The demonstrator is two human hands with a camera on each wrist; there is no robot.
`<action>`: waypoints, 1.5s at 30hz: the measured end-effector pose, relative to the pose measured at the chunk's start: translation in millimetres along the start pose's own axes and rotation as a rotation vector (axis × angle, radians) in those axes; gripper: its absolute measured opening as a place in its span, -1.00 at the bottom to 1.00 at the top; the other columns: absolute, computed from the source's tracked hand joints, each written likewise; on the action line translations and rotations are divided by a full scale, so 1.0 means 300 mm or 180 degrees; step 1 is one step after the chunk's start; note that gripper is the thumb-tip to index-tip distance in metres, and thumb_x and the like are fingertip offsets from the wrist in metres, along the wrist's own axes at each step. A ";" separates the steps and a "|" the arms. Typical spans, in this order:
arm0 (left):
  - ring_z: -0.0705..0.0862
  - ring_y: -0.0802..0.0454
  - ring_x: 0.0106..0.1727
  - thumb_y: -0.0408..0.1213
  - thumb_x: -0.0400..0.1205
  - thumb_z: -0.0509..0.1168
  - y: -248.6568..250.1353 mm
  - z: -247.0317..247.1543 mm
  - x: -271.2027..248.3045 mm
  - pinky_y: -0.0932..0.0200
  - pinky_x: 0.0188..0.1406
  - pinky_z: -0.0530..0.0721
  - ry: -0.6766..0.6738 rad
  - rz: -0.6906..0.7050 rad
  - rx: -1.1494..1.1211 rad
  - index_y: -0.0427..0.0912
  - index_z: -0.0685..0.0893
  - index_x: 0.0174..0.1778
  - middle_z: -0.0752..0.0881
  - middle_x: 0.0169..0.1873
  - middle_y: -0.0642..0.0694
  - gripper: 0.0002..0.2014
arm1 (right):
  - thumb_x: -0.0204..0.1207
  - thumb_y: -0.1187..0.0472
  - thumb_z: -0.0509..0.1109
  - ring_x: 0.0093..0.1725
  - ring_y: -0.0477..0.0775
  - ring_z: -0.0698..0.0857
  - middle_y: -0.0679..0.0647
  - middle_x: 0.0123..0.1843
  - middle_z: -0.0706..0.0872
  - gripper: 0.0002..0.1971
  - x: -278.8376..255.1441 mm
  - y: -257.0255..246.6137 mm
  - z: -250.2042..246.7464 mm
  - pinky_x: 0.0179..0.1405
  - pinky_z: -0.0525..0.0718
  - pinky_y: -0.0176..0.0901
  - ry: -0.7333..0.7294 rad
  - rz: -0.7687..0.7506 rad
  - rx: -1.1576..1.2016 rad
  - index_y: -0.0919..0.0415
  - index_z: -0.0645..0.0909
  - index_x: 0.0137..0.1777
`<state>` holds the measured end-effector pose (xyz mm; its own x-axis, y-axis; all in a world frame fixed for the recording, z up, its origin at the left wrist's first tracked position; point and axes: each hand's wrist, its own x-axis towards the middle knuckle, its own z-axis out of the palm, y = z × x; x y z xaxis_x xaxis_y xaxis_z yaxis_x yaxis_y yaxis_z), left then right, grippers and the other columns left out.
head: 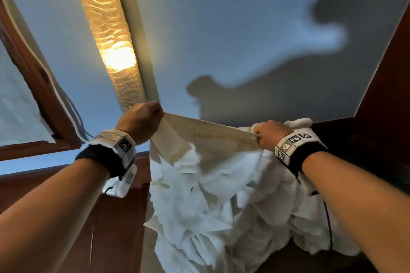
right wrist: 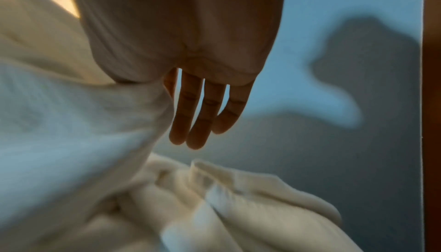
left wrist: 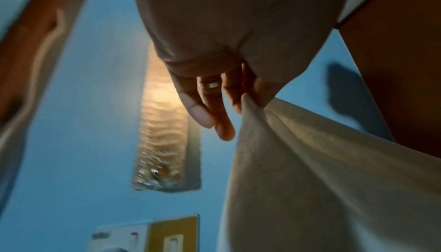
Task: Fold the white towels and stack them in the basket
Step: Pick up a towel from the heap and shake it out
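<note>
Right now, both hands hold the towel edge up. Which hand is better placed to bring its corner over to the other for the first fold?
Probably the left hand. It pinches a free corner of the towel, with open air beside it. The right hand grips beside bunched cloth, so moving it would likely drag that bulk along.

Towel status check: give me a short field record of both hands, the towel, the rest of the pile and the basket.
left hand: pinches one end of the towel's top edge
right hand: grips the other end of that edge
towel: held up, top edge stretched between the hands, rest hanging, not folded
pile: crumpled white cloth under the right arm
wall lamp: lit, behind the left hand
basket: not in view
</note>
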<state>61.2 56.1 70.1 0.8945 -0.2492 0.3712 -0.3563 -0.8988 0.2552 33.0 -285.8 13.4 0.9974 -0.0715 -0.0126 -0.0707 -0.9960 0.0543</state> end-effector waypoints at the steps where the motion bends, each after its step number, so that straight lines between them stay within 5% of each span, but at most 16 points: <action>1: 0.67 -0.36 0.08 -0.18 0.77 0.19 -0.042 -0.047 -0.007 -0.04 -0.08 0.53 0.0100 -0.0063 0.0017 -0.13 0.71 0.10 0.75 0.06 -0.30 -0.80 | 0.51 0.21 0.31 0.16 0.28 0.73 0.10 0.13 0.76 -0.80 0.005 -0.012 -0.035 0.05 0.62 -0.02 0.0066 -0.0056 -0.0010 0.00 0.70 0.06; 5: 0.69 -0.39 0.05 -0.19 0.74 0.22 -0.235 -0.207 -0.067 -0.14 0.00 0.64 0.0432 -0.0347 0.0215 -0.12 0.69 0.05 0.76 0.01 -0.34 -0.84 | 0.50 0.25 0.38 0.14 0.26 0.75 0.14 0.10 0.80 -0.84 0.013 -0.108 -0.172 0.12 0.67 -0.02 0.0342 -0.0140 0.0009 0.02 0.75 -0.05; 9: 0.70 -0.42 0.04 -0.20 0.71 0.23 -0.475 -0.347 -0.201 -0.21 0.04 0.68 0.0733 -0.1046 0.0359 -0.12 0.68 0.04 0.76 0.00 -0.32 -0.86 | 0.51 0.20 0.41 0.05 0.26 0.74 0.18 0.02 0.79 -0.75 -0.020 -0.227 -0.272 -0.06 0.61 -0.08 0.0540 -0.0040 0.0202 0.01 0.51 -0.38; 14: 0.72 -0.34 0.07 -0.15 0.62 0.34 -0.682 -0.435 -0.374 -0.16 0.13 0.69 0.0564 -0.1556 0.0228 0.05 0.66 -0.01 0.78 0.08 -0.22 -0.94 | 0.54 0.19 0.38 0.11 0.34 0.71 0.25 0.03 0.77 -0.90 -0.139 -0.559 -0.387 -0.07 0.59 -0.06 0.1018 -0.0429 0.0592 0.15 0.62 -0.20; 18: 0.70 -0.13 -0.06 0.04 0.43 0.63 -0.617 -0.405 -0.443 0.03 0.03 0.64 -0.0175 -0.0448 -0.0568 -0.06 0.61 0.34 0.73 -0.01 -0.14 -0.39 | 0.40 0.26 0.29 0.17 0.31 0.72 0.15 0.14 0.78 -0.69 -0.279 -0.934 -0.464 0.12 0.68 0.01 0.1112 -0.1093 0.0578 0.01 0.72 0.09; 20: 0.68 -0.01 -0.04 0.32 0.25 0.62 -0.545 -0.370 -0.476 0.05 0.09 0.65 -0.0473 -0.0102 -0.1140 0.07 0.58 0.35 0.70 0.01 -0.01 -0.20 | 0.44 0.21 0.29 0.25 0.29 0.68 0.12 0.24 0.74 -0.65 -0.356 -1.104 -0.491 0.14 0.62 -0.01 0.1056 -0.1354 0.0468 -0.01 0.73 0.18; 23: 0.73 0.00 -0.08 0.35 0.28 0.49 -0.508 -0.303 -0.511 0.02 0.00 0.68 -0.0106 -0.0029 -0.1764 -0.01 0.69 0.03 0.77 -0.16 0.03 -0.41 | 0.49 0.24 0.32 0.17 0.30 0.67 0.13 0.15 0.73 -0.73 -0.434 -1.268 -0.493 0.00 0.55 -0.05 0.1014 -0.1517 0.0104 0.06 0.74 0.13; 26: 0.65 -0.06 -0.27 0.09 0.59 0.32 -0.532 -0.302 -0.554 0.07 -0.26 0.49 0.0280 0.0062 -0.1723 -0.08 0.67 -0.28 0.65 -0.43 0.05 -0.69 | 0.53 0.20 0.39 0.07 0.25 0.66 0.06 -0.04 0.69 -0.89 -0.452 -1.299 -0.464 -0.09 0.50 -0.08 0.1010 -0.1471 0.0218 0.05 0.74 -0.02; 29: 0.61 0.11 -0.32 -0.15 0.73 0.30 -0.598 -0.342 -0.580 0.17 -0.30 0.49 0.0215 0.0228 -0.1899 0.02 0.72 -0.32 0.71 -0.43 0.04 -0.71 | 0.50 0.01 0.46 0.01 0.20 0.67 0.04 -0.10 0.72 -0.86 -0.447 -1.246 -0.407 -0.14 0.48 -0.09 0.1065 -0.1125 0.0727 0.05 0.70 -0.17; 33: 0.63 -0.03 -0.34 0.06 0.57 0.28 -0.697 -0.368 -0.604 -0.11 -0.23 0.64 0.0094 0.0014 -0.2230 -0.24 0.76 -0.23 0.74 -0.38 -0.19 -0.60 | 0.43 0.01 0.59 -0.15 0.24 0.65 0.17 -0.19 0.74 -0.69 -0.459 -1.181 -0.287 -0.17 0.57 0.03 0.1084 -0.0585 0.1824 0.25 0.64 -0.27; 36: 0.59 0.00 -0.34 0.23 0.53 0.27 -0.687 -0.351 -0.638 -0.01 -0.24 0.57 -0.0165 0.0095 -0.2068 -0.23 0.74 -0.24 0.70 -0.38 -0.18 -0.48 | 0.41 0.13 0.62 -0.28 0.15 0.55 0.25 -0.31 0.71 -0.71 -0.481 -1.226 -0.239 -0.22 0.57 0.06 0.1330 -0.0819 0.2541 0.33 0.65 -0.30; 40: 0.71 0.01 -0.15 0.00 0.71 0.34 -0.598 -0.349 -0.659 0.10 -0.10 0.62 0.0018 0.0434 -0.2121 -0.10 0.80 -0.10 0.79 -0.20 -0.10 -0.73 | 0.46 0.00 0.56 -0.29 0.08 0.52 -0.04 -0.37 0.59 -0.73 -0.502 -1.304 -0.249 -0.22 0.52 -0.03 0.1530 -0.1270 0.2225 0.00 0.56 -0.36; 45: 0.61 0.07 -0.35 -0.22 0.77 0.29 -0.569 -0.384 -0.655 0.17 -0.29 0.53 0.0300 0.0416 -0.2284 -0.23 0.69 -0.29 0.72 -0.37 -0.17 -0.69 | 0.54 0.02 0.42 -0.17 0.36 0.62 0.23 -0.25 0.71 -0.71 -0.498 -1.245 -0.199 -0.18 0.50 0.02 0.1418 -0.1202 0.1689 0.19 0.59 -0.31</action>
<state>-84.9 300.1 56.4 0.8171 -0.2769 0.5056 -0.5765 -0.3988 0.7132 -88.8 100.0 54.4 0.8602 0.1930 0.4721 0.3877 -0.8489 -0.3593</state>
